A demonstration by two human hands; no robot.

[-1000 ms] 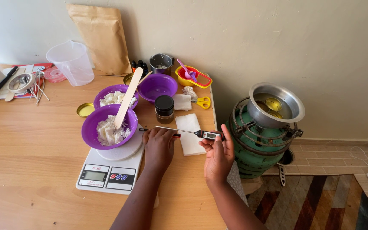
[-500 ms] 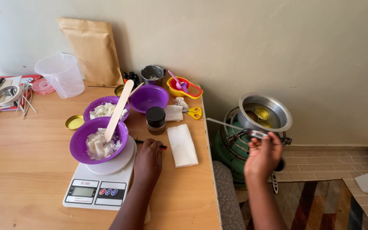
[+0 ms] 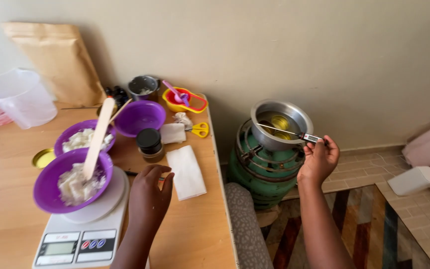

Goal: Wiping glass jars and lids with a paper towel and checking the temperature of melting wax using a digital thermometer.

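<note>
The right hand has carried the probe thermometer off the bench to the right; its fingers pinch the handle, the tip now dipping into the steel pot on the green gas cylinder. The left hand rests loosely curled, empty, beside the white napkin.

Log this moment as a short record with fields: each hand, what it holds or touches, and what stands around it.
right hand: holds a probe thermometer, tip reaching into the metal pot
pot: sits on a green gas cylinder stove, yellowish liquid inside
left hand: rests on the wooden table, holding nothing
near left hand: white folded cloth, kitchen scale carrying a purple bowl of white chunks with a wooden stick
</note>
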